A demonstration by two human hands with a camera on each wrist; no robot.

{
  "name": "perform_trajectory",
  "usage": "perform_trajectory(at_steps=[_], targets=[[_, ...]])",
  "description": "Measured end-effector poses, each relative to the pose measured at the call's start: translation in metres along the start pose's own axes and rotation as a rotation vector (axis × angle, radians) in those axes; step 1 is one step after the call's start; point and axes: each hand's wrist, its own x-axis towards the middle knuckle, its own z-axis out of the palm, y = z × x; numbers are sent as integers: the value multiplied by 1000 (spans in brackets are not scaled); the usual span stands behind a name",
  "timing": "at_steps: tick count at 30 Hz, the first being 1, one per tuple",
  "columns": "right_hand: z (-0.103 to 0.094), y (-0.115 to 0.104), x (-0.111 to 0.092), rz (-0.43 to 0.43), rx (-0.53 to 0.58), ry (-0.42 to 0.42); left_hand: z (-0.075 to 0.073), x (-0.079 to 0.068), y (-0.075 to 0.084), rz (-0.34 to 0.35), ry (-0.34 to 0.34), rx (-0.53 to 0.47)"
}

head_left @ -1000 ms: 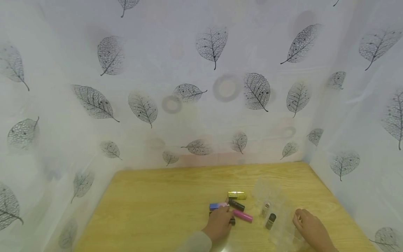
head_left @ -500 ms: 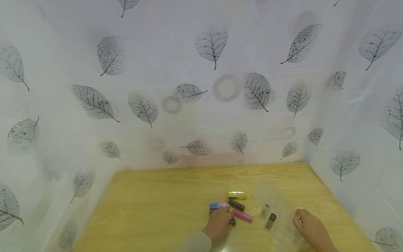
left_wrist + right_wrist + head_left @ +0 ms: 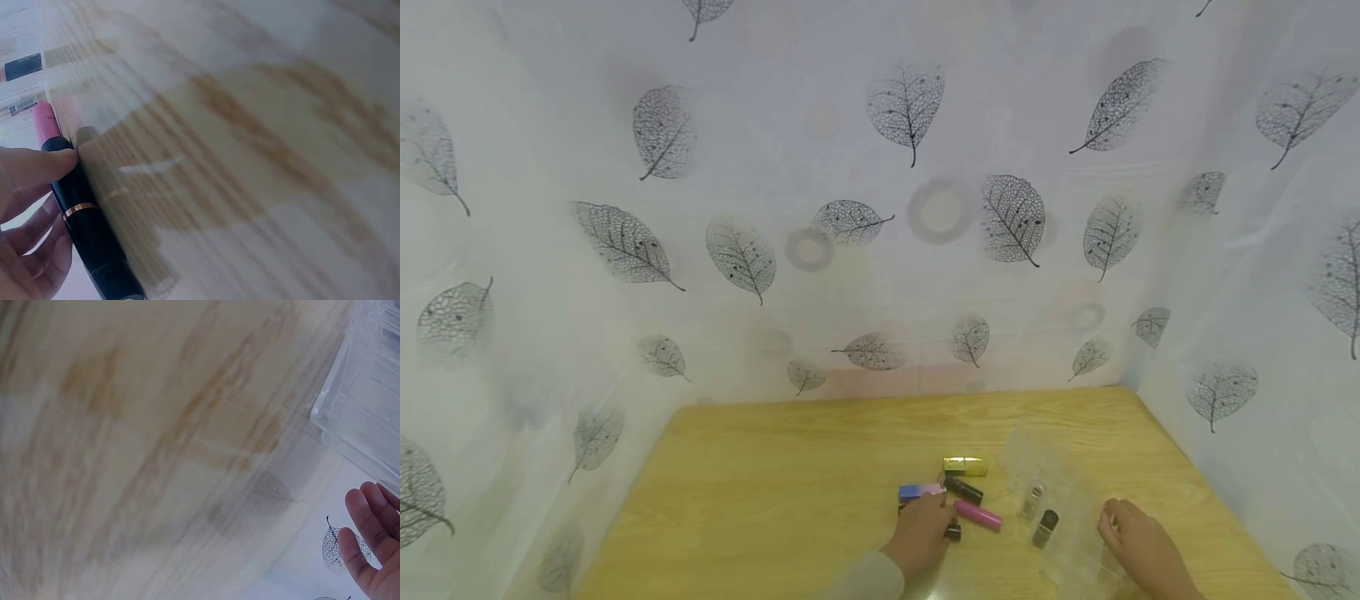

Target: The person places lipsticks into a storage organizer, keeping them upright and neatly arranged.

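Observation:
On the table, my left hand (image 3: 919,533) pinches a black lipstick tube (image 3: 97,234) with a rose-gold band, thumb on one side and fingers on the other. The palm hides part of it in the head view. Beyond its far end lies a pink tube (image 3: 978,514). A blue-and-pink tube (image 3: 917,492) is just past the left fingers. My right hand (image 3: 1142,546) is beside a clear plastic organizer (image 3: 365,412), its fingers loosely bent and holding nothing. Two small tubes stand in the organizer, one with a black cap (image 3: 1048,518).
Another black tube (image 3: 963,489) and a shiny gold tube (image 3: 965,467) lie farther back, left of the organizer. The wood-grain table (image 3: 760,492) meets a white leaf-printed sheet (image 3: 850,292) at the back and on both sides.

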Motion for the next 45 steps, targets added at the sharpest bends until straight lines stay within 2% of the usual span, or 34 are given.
perform_trajectory(at_steps=[4,9,16,20,29,34,40,42,45], targets=[[2,2,-2,-69,-33,37,0,0,0,24,26,14],[5,3,-3,-144,-68,112,0,0,0,24,21,14],[6,3,-3,-63,-4,90,-1,1,2,22,4,7],[5,2,-3,-92,-35,97,0,1,1,16,-6,2],[4,3,-1,-33,-4,56,0,2,3,8,-33,8],[4,2,-1,-61,-17,67,-1,1,2,14,-42,28],[3,2,-1,-43,-5,52,0,0,1,24,-34,44],[4,4,-1,-87,-19,78,0,1,1,21,-42,49],[7,8,-1,-295,-156,182,-1,1,2,15,-58,56]])
